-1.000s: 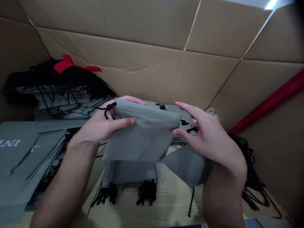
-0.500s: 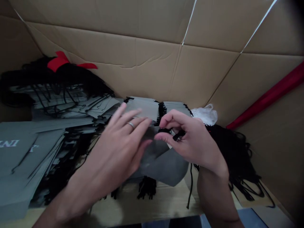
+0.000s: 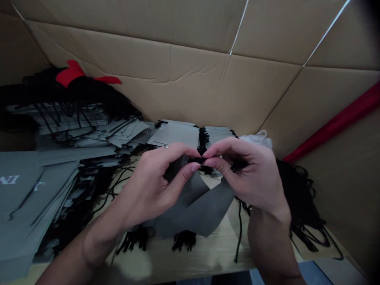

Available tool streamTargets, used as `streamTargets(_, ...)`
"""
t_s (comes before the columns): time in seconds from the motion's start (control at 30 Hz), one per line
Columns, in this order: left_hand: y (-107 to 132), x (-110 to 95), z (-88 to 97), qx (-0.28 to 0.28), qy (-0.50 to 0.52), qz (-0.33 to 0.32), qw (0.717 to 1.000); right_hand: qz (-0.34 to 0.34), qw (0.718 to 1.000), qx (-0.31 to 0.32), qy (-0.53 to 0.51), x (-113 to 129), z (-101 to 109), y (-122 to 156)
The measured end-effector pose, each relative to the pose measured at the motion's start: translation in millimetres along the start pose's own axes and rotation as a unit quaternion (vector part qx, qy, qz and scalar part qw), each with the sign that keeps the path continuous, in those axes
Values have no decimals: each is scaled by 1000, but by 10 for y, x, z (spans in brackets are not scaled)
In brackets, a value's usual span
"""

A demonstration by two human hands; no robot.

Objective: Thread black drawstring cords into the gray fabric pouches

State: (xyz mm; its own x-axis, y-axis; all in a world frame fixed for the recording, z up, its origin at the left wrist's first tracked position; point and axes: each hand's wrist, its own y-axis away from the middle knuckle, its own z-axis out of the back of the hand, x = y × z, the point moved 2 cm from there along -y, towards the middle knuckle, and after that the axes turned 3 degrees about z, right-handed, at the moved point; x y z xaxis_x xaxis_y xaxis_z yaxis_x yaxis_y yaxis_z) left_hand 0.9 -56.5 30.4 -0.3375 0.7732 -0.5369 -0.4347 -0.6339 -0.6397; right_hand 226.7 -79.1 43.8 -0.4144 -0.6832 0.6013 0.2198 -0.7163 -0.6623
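My left hand (image 3: 160, 180) and my right hand (image 3: 247, 172) meet at the middle, thumbs and forefingers pinched on a short dark length of black cord (image 3: 196, 160). More black cord is tucked in the curled fingers of my right hand. Below them hangs a grey bag (image 3: 190, 213), its sheet bent and partly hidden by my left hand. Bunches of black cord ends (image 3: 184, 240) stick out under the bag at the table's front. Behind my hands lie stacks of flat grey bags (image 3: 176, 133) with black cord along their edges.
On the left are heaped grey bags with white lettering (image 3: 20, 198) and a black cord bundle (image 3: 97, 93) with a red strip (image 3: 70, 74). More black cords (image 3: 299, 202) and a white plastic bag (image 3: 261, 138) lie right. Cardboard walls (image 3: 190, 87) enclose the table (image 3: 213, 261).
My left hand has moved right and closed from spread fingers into a pinch on the black cord beside my right hand. The grey bag's right side has shifted slightly.
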Motion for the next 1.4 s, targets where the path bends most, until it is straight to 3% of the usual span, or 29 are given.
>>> streamTargets(0.17,18,36,-5,-26,19,-5,999,22,999,-37,27,42,-23,21)
streamTargets(0.3,56,22,-30,-87,41,37,995,44,991,-101,82,88,-28,61)
streamTargets(0.43,92,12,-68,-105,71,49,991,74,989,-40,125,149,-46,73)
streamTargets(0.57,97,23,-86,-109,63,27,992,70,988,-25,133,173,-44,69)
streamTargets(0.77,32,14,-24,-61,29,-23,997,69,988,-13,134,160,-41,75)
streamTargets(0.87,25,36,41,-65,10,-39,997,70,989,-9,132,145,-52,69)
streamTargets(1.03,71,55,122,-49,-33,-140,988,75,990,8,119,155,-52,66)
streamTargets(1.13,115,40,158,-34,-87,-165,982,73,990,36,119,174,-43,75)
streamTargets(1.23,165,41,184,-12,-104,-166,981,80,988,59,120,186,-50,82)
streamTargets(1.4,184,91,166,59,-69,-105,990,115,981,84,134,160,-89,89)
